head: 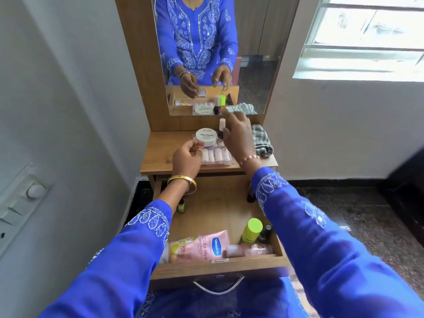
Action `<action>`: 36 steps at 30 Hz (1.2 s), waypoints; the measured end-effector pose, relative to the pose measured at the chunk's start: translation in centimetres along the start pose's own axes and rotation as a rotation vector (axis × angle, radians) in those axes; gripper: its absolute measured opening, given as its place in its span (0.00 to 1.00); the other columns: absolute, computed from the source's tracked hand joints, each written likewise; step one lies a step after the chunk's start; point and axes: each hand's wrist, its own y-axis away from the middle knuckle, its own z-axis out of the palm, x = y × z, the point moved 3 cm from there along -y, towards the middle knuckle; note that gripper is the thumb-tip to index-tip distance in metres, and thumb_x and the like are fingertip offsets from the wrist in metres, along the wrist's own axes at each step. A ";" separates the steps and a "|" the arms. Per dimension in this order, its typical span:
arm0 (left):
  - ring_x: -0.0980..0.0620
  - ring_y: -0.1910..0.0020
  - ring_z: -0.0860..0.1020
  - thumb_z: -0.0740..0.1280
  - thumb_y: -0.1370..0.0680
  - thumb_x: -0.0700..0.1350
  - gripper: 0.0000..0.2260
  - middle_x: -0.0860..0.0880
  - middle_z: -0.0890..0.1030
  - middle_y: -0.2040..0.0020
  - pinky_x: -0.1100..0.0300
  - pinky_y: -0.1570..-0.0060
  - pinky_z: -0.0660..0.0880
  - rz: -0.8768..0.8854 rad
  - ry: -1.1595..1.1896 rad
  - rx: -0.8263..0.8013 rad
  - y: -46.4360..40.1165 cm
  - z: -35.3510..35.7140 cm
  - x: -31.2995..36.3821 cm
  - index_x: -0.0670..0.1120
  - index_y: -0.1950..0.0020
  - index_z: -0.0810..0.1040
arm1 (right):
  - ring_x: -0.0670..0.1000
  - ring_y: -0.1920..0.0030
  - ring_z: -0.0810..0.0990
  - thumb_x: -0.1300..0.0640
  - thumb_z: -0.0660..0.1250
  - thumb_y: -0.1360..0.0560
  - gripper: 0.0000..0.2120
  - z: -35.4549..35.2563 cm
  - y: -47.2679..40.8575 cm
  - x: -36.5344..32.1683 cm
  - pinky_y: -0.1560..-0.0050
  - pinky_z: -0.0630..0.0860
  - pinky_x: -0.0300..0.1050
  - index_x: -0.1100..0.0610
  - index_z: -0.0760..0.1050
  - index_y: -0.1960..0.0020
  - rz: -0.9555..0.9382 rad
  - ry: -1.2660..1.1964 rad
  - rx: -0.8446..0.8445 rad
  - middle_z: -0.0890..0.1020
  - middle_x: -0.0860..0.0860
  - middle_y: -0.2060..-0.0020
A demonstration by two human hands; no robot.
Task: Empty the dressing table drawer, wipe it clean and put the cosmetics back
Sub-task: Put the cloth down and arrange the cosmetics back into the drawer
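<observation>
Above the open drawer [220,260], at twelve o'clock on the worktop [160,157], the right hand [238,136] is hovering loose-fingered by the nail polish bottle [221,129] while the left hand [188,157] is pinching something small, so emptying is underway and the lotion tube [199,247] probably comes next.

A single wide-angle view, worn on the person's head, looks forward and steeply down over both outstretched arms in blue embroidered sleeves. It sits close above the open light-brown wooden drawer [220,262], which fills the lower middle of the frame, and faces the small wooden dressing tabletop [160,154] and the tall wood-framed mirror [252,65] just beyond it. The mirror gives back a second, opposite look at the same tabletop, drawer and hands. Straight lines bow toward the edges; a grey wall lies left, a barred window [367,37] upper right.
</observation>
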 end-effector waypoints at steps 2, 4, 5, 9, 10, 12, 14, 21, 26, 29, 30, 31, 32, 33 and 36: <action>0.54 0.51 0.77 0.63 0.24 0.37 0.09 0.46 0.82 0.48 0.66 0.51 0.71 -0.006 -0.004 -0.007 0.0 0.0 0.3 0.42 0.47 0.79 | 0.61 0.33 0.66 0.71 0.58 0.27 0.28 0.4 -1.8 -0.2 0.32 0.64 0.51 0.56 0.65 0.29 0.021 0.062 -0.137 0.67 0.57 0.31; 0.56 0.52 0.75 0.62 0.24 0.37 0.09 0.47 0.81 0.48 0.69 0.53 0.70 -0.002 -0.017 -0.011 0.0 0.0 0.6 0.42 0.47 0.79 | 0.62 0.33 0.66 0.71 0.57 0.27 0.27 1.2 -2.6 0.2 0.33 0.65 0.50 0.56 0.65 0.29 0.037 0.103 -0.267 0.66 0.57 0.30; 0.57 0.53 0.75 0.63 0.24 0.37 0.09 0.47 0.81 0.49 0.70 0.54 0.69 0.002 -0.022 -0.014 0.1 -0.1 0.7 0.42 0.46 0.79 | 0.61 0.34 0.68 0.71 0.57 0.26 0.25 1.5 -2.7 0.4 0.34 0.66 0.49 0.57 0.67 0.31 0.037 0.105 -0.300 0.68 0.58 0.31; 0.55 0.53 0.76 0.63 0.24 0.37 0.09 0.47 0.82 0.50 0.64 0.51 0.73 0.025 -0.025 -0.028 0.1 -0.1 0.9 0.43 0.47 0.79 | 0.61 0.46 0.78 0.70 0.57 0.27 0.15 1.1 -2.2 1.1 0.49 0.72 0.47 0.64 0.76 0.44 0.045 0.002 -0.159 0.80 0.62 0.47; 0.54 0.51 0.77 0.63 0.24 0.37 0.09 0.47 0.82 0.49 0.64 0.49 0.74 0.033 -0.025 -0.032 0.0 -0.1 1.0 0.43 0.47 0.79 | 0.60 0.49 0.78 0.69 0.58 0.28 0.12 0.9 -2.1 1.2 0.52 0.72 0.46 0.65 0.77 0.48 0.037 -0.026 -0.116 0.81 0.62 0.50; 0.51 0.46 0.78 0.62 0.24 0.35 0.11 0.46 0.81 0.45 0.67 0.49 0.72 0.048 -0.047 -0.040 -0.1 0.0 1.1 0.42 0.44 0.78 | 0.59 0.54 0.79 0.67 0.60 0.28 0.06 0.5 -1.9 1.2 0.55 0.72 0.47 0.63 0.77 0.57 0.010 -0.073 -0.067 0.82 0.62 0.55; 0.46 0.42 0.77 0.62 0.24 0.35 0.14 0.44 0.79 0.41 0.61 0.46 0.73 0.088 -0.108 -0.032 -0.5 0.3 1.3 0.42 0.40 0.76 | 0.59 0.58 0.79 0.64 0.65 0.27 0.14 -0.1 -1.6 0.9 0.56 0.75 0.50 0.51 0.68 0.68 0.002 -0.159 -0.037 0.83 0.62 0.57; 0.46 0.49 0.77 0.64 0.23 0.41 0.13 0.42 0.81 0.47 0.67 0.62 0.65 0.146 -0.070 -0.178 0.0 2.1 2.5 0.41 0.39 0.75 | 0.46 0.71 0.78 0.62 0.67 0.26 0.06 -0.5 -0.7 0.7 0.66 0.79 0.44 0.64 0.75 0.59 0.147 -0.609 -0.170 0.80 0.51 0.68; 0.45 0.46 0.77 0.63 0.22 0.44 0.13 0.43 0.80 0.44 0.63 0.55 0.68 0.064 -0.095 -0.190 0.6 2.6 0.8 0.42 0.39 0.75 | 0.54 0.53 0.79 0.64 0.58 0.22 0.12 0.7 -0.9 3.3 0.54 0.72 0.44 0.67 0.77 0.44 0.173 -0.159 -0.204 0.80 0.57 0.56; 0.43 0.42 0.75 0.61 0.22 0.42 0.14 0.42 0.78 0.41 0.59 0.51 0.69 0.098 -0.207 -0.283 0.6 2.6 -0.3 0.41 0.36 0.72 | 0.60 0.38 0.72 0.71 0.55 0.27 0.17 2.6 0.2 4.8 0.38 0.70 0.46 0.66 0.74 0.41 0.061 0.164 -0.398 0.73 0.60 0.43; 0.43 0.40 0.75 0.61 0.21 0.42 0.15 0.42 0.77 0.39 0.59 0.48 0.69 0.111 -0.242 -0.311 0.5 2.6 -0.4 0.41 0.35 0.71 | 0.61 0.37 0.72 0.71 0.56 0.28 0.19 3.1 0.6 5.2 0.36 0.70 0.49 0.66 0.72 0.39 0.050 0.196 -0.420 0.70 0.60 0.37; 0.42 0.39 0.74 0.60 0.21 0.42 0.16 0.42 0.76 0.37 0.58 0.46 0.69 0.114 -0.272 -0.328 0.4 2.5 -0.5 0.41 0.34 0.70 | 0.61 0.35 0.71 0.70 0.56 0.28 0.21 3.5 0.8 5.5 0.35 0.70 0.51 0.64 0.70 0.36 0.034 0.227 -0.427 0.67 0.58 0.31; 0.42 0.39 0.73 0.60 0.21 0.42 0.16 0.42 0.75 0.37 0.58 0.45 0.69 0.108 -0.291 -0.336 0.3 2.5 -0.6 0.41 0.33 0.69 | 0.61 0.34 0.69 0.69 0.57 0.28 0.24 3.9 1.0 5.8 0.33 0.69 0.52 0.62 0.68 0.32 0.020 0.260 -0.436 0.64 0.56 0.28; 0.42 0.39 0.73 0.59 0.21 0.42 0.16 0.42 0.75 0.36 0.58 0.45 0.69 0.104 -0.301 -0.341 0.2 2.4 -0.6 0.42 0.33 0.69 | 0.61 0.32 0.68 0.68 0.57 0.28 0.26 4.3 1.1 6.0 0.32 0.67 0.53 0.60 0.64 0.30 0.009 0.286 -0.448 0.62 0.54 0.26; 0.41 0.41 0.74 0.60 0.21 0.42 0.15 0.41 0.77 0.39 0.57 0.48 0.69 0.103 -0.328 -0.355 0.3 2.6 -0.6 0.42 0.34 0.70 | 0.61 0.32 0.68 0.67 0.56 0.26 0.27 4.7 1.1 6.0 0.30 0.63 0.52 0.59 0.60 0.27 0.000 0.329 -0.470 0.61 0.55 0.26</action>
